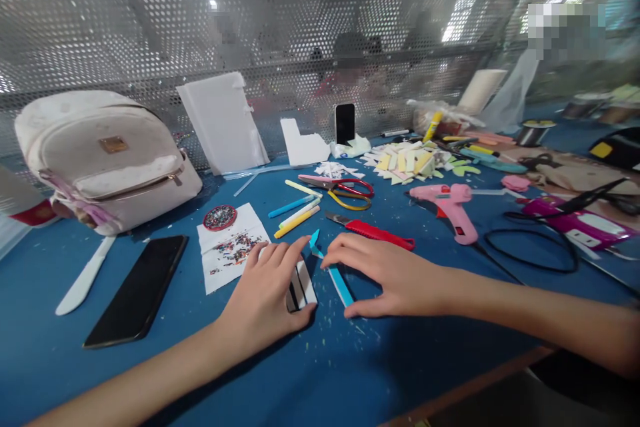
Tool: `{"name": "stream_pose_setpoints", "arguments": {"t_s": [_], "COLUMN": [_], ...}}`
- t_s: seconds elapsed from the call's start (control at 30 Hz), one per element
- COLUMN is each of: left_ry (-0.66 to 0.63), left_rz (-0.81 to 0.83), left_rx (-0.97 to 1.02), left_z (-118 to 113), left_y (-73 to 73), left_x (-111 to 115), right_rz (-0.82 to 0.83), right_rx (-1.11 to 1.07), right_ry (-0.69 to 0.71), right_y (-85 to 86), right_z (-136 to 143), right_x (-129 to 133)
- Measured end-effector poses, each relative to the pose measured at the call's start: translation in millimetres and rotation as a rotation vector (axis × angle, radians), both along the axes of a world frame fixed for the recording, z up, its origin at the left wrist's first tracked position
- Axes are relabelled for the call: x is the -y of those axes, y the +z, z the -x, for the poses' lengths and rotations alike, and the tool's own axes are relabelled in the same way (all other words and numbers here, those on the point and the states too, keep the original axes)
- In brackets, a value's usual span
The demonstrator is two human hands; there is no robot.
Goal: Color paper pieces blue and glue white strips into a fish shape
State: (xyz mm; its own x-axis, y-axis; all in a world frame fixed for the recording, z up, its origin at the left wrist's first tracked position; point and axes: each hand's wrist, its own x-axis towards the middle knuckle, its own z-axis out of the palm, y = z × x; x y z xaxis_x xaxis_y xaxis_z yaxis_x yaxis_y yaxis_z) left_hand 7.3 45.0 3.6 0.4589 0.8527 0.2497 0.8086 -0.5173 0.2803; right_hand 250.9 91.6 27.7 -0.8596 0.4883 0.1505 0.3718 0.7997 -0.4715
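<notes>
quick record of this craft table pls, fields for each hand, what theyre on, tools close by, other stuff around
surface: blue table
left hand: left hand lies flat on a small white block with dark stripes
right hand: right hand rests on the table, fingertips at a light blue strip, bent up at its far end
tools nearby: red utility knife, scissors, pink glue gun
strips: yellow and blue sticks
left side: black phone, white backpack, paper with beads
far side: pile of cut foam pieces, upright phone
</notes>
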Motion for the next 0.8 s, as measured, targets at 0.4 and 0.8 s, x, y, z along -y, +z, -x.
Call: {"name": "stream_pose_setpoints", "arguments": {"t_s": [0.4,0.8], "left_ry": [-0.017,-0.018], "left_rz": [0.021,-0.008], "left_rx": [-0.009,0.055], "left_z": [-27.6,-0.9], "left_y": [-0.2,-0.7], "left_x": [-9.8,-0.9], "right_rz": [0.158,0.170], "right_rx": [-0.050,0.002], "right_ry": [-0.092,-0.052], "right_y": [2.4,8.1], "right_z": [-21.7,-6.6], "right_x": [-3.5,2.2]}}
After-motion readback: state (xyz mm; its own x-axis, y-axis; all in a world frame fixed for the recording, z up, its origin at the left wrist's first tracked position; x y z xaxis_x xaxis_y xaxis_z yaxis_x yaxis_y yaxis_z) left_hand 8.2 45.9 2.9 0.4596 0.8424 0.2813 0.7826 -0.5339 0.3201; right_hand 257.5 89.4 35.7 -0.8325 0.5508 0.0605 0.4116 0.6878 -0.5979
